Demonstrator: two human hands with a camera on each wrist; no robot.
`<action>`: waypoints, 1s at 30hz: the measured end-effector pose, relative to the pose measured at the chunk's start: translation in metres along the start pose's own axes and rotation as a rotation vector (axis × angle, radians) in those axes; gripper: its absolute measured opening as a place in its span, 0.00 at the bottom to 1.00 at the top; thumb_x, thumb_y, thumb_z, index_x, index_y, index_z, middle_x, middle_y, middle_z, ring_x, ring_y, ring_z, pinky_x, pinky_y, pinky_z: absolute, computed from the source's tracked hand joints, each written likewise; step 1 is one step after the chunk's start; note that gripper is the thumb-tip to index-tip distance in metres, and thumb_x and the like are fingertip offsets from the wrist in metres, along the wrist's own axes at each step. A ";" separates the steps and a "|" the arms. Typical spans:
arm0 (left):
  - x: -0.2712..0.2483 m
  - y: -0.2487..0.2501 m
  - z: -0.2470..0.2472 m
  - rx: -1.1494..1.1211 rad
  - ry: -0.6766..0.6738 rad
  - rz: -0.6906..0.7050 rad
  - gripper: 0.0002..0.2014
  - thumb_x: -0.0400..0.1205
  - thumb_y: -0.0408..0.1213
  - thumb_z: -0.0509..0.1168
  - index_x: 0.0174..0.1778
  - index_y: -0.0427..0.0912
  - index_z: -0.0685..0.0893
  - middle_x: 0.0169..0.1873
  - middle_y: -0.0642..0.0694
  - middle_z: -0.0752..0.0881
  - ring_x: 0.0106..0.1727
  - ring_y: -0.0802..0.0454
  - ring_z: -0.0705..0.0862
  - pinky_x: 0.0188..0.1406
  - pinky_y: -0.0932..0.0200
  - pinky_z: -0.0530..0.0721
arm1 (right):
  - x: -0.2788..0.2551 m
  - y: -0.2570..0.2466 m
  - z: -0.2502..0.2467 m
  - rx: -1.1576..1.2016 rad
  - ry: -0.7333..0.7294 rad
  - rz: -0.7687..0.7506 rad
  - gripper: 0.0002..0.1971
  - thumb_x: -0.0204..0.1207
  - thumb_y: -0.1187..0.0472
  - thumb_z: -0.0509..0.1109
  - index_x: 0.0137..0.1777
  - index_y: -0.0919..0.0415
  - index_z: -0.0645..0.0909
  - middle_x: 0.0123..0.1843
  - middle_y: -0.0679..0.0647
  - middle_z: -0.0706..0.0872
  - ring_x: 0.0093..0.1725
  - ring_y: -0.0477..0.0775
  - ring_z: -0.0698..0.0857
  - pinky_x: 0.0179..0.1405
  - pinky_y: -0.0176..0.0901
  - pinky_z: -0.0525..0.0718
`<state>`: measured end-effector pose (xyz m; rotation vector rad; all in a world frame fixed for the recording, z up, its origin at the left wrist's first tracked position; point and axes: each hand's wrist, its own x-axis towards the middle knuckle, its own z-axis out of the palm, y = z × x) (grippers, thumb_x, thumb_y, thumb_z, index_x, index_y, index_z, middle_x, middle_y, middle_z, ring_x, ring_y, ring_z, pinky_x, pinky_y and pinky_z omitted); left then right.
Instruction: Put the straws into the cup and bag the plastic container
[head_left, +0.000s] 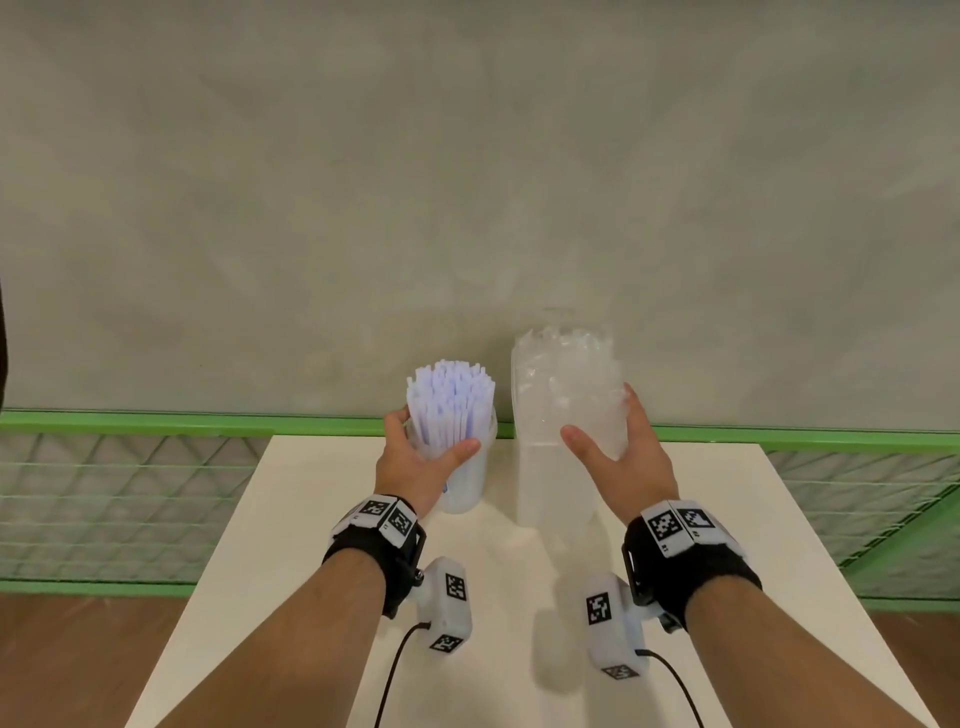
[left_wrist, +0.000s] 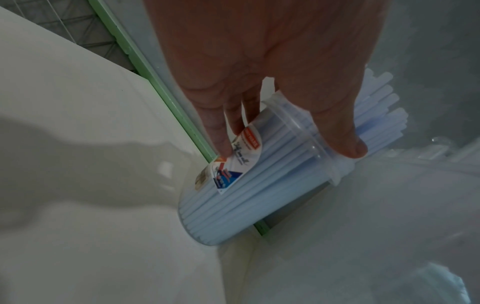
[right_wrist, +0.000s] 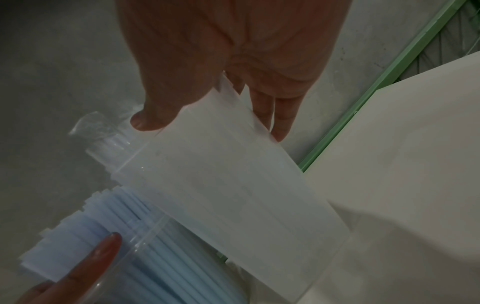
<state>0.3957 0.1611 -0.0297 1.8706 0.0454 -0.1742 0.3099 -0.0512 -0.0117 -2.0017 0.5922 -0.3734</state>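
While straws (head_left: 451, 400) fill the cup (left_wrist: 249, 185), bag (head_left: 566, 415) contents blur.

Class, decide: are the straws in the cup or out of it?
In. The straws stand upright inside the clear cup, tips above its rim, held by the left hand.

straws (head_left: 451, 400) in cup (head_left: 462, 488) on table (head_left: 322, 545), left of bagged container (head_left: 566, 415)

Straws (head_left: 451, 402) upright in clear cup (head_left: 465, 488).
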 end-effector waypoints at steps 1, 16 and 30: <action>0.001 -0.001 0.000 0.000 0.000 0.002 0.40 0.70 0.47 0.80 0.72 0.50 0.64 0.59 0.53 0.76 0.54 0.52 0.77 0.36 0.69 0.71 | 0.001 0.000 0.001 0.003 0.001 0.001 0.48 0.71 0.40 0.75 0.86 0.44 0.52 0.83 0.44 0.67 0.81 0.50 0.67 0.71 0.36 0.61; 0.005 -0.005 -0.001 0.021 -0.005 0.003 0.40 0.70 0.47 0.80 0.72 0.50 0.64 0.58 0.53 0.77 0.53 0.51 0.78 0.33 0.73 0.70 | 0.002 -0.001 0.003 -0.006 0.002 -0.004 0.48 0.71 0.39 0.75 0.86 0.45 0.53 0.83 0.45 0.66 0.81 0.51 0.67 0.73 0.38 0.61; -0.009 0.009 -0.006 0.174 0.036 0.107 0.66 0.60 0.58 0.83 0.85 0.52 0.44 0.85 0.49 0.47 0.85 0.49 0.51 0.83 0.48 0.57 | -0.001 -0.015 -0.007 -0.023 -0.061 0.049 0.58 0.67 0.35 0.76 0.86 0.47 0.40 0.88 0.48 0.51 0.85 0.53 0.56 0.81 0.51 0.59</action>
